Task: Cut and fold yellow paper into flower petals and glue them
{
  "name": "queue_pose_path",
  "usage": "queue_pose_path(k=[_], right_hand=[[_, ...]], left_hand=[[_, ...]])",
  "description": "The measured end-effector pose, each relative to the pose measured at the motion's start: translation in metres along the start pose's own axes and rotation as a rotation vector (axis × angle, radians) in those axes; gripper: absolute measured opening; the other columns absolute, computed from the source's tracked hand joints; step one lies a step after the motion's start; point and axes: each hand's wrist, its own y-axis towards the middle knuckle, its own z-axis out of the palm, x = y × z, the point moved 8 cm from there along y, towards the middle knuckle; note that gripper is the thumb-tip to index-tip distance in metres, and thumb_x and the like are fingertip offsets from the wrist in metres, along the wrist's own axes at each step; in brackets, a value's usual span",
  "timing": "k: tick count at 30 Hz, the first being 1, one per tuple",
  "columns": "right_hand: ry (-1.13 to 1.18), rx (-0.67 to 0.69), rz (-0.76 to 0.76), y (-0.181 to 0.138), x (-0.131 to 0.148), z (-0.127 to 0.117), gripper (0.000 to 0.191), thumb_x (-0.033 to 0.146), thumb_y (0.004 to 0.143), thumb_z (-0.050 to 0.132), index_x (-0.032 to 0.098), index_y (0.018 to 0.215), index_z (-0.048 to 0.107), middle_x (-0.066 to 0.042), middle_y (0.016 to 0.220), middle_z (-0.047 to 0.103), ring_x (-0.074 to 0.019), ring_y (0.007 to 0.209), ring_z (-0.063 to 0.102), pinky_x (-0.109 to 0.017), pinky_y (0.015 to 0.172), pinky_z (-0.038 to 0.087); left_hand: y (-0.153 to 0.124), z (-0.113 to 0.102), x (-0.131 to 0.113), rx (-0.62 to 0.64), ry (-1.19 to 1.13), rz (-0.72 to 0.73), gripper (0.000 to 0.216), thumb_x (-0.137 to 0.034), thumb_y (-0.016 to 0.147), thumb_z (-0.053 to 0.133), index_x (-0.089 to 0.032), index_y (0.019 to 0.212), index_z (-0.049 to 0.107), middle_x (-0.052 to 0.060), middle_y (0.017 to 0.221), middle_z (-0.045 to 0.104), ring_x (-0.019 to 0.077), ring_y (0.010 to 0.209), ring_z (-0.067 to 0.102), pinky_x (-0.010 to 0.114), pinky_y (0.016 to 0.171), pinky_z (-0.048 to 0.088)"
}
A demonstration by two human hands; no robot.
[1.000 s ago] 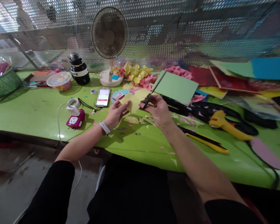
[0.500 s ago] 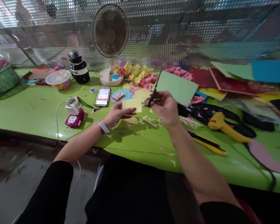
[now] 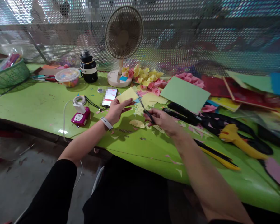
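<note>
My left hand [image 3: 116, 109] pinches a small yellow paper piece [image 3: 127, 94] and holds it a little above the green table [image 3: 37, 107]. A white band sits on that wrist. My right hand [image 3: 160, 119] is closed round the black handles of a pair of scissors [image 3: 144, 107]. The blades point up and to the left, low over yellow paper scraps [image 3: 137, 123]. The two hands are a short way apart, with the scissors' tip close to the yellow piece.
A desk fan [image 3: 123, 40] stands at the back in front of a mesh wall. Near it lie a phone [image 3: 109, 96], a pink power adapter [image 3: 80, 117], a black jar [image 3: 88, 67], paper flowers [image 3: 146, 76], a green sheet [image 3: 184, 93] and a yellow glue gun [image 3: 238, 138].
My right hand has dropped to the table with the scissors, and their blades have tilted from upright to pointing left. My left hand has lifted the yellow piece slightly away from them.
</note>
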Motion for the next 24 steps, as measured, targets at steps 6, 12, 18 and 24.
queue_pose_path(k=[6,12,18,24], right_hand=[[-0.014,0.005,0.007,-0.0005,-0.0029,-0.0007,0.050,0.055,0.060,0.090,0.020,0.088,0.067,-0.002,0.085,0.066,-0.0128,0.069,0.059,-0.027,0.060,0.053],[-0.038,-0.001,-0.020,-0.0018,0.0012,0.0013,0.048,0.056,0.064,0.087,0.019,0.088,0.067,-0.002,0.083,0.066,-0.0122,0.065,0.057,-0.027,0.057,0.048],[-0.040,-0.015,-0.022,-0.0028,0.0042,0.0041,0.047,0.055,0.064,0.087,0.019,0.086,0.067,-0.002,0.081,0.065,-0.0113,0.063,0.055,-0.027,0.056,0.048],[-0.032,-0.011,-0.035,-0.0036,0.0053,0.0038,0.045,0.055,0.066,0.086,0.020,0.088,0.068,-0.002,0.083,0.067,-0.0113,0.063,0.056,-0.027,0.058,0.051]], left_hand=[[-0.0004,0.0013,-0.0029,0.016,0.030,0.009,0.037,-0.033,0.071,0.087,-0.015,0.099,0.070,0.011,0.106,0.076,0.0184,0.089,0.074,0.025,0.071,0.053],[-0.0037,0.0076,-0.0020,0.050,0.069,-0.017,0.040,-0.034,0.068,0.089,-0.014,0.098,0.071,0.012,0.102,0.076,0.0178,0.088,0.074,0.025,0.072,0.051],[-0.0015,0.0072,0.0002,0.074,0.055,-0.004,0.041,-0.035,0.068,0.089,-0.014,0.099,0.071,0.011,0.103,0.076,0.0161,0.085,0.074,0.025,0.072,0.052],[-0.0041,0.0082,-0.0044,0.058,0.059,-0.005,0.040,-0.035,0.068,0.089,-0.015,0.097,0.072,0.011,0.102,0.077,0.0157,0.085,0.073,0.025,0.073,0.052]])
